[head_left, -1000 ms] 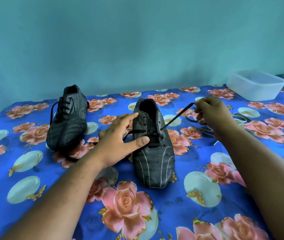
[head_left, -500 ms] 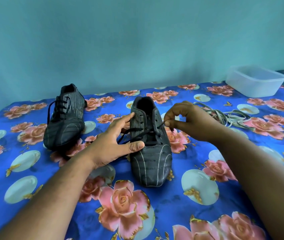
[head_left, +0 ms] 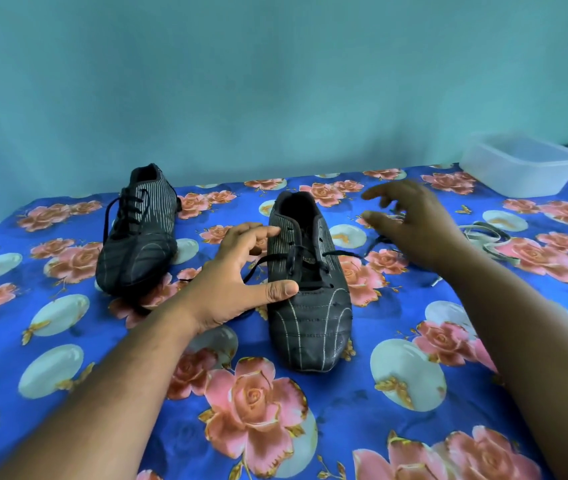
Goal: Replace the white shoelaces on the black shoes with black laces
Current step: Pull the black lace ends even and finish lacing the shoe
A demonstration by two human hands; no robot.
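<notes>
Near shoe (head_left: 310, 303): black, thin pale stripes running lengthwise over toe and sides, small white label on the tongue; stands upright on the flowered blue cloth (head_left: 397, 403), toe toward the camera, mouth open at the heel end. Black lace (head_left: 296, 261) threaded through its lower holes only; one end trails off the shoe's left side, the other lies across the cloth to its right.

Left hand (head_left: 237, 282): against the shoe's left side, thumb on the toe seam, fingers spread wide and touching the upper side; grip loose, not closed round anything.

Right hand (head_left: 414, 223): raised in the air right of the shoe's heel, fingers spread, blurred, holding nothing.

Second shoe (head_left: 137, 233): same pattern, left of and beyond the near shoe, fully laced in black.

White laces (head_left: 483, 237): loose heap on the cloth, right of the near shoe, partly behind the right hand.

Clear plastic tub (head_left: 521, 168): far right of the shoe, by the wall.
</notes>
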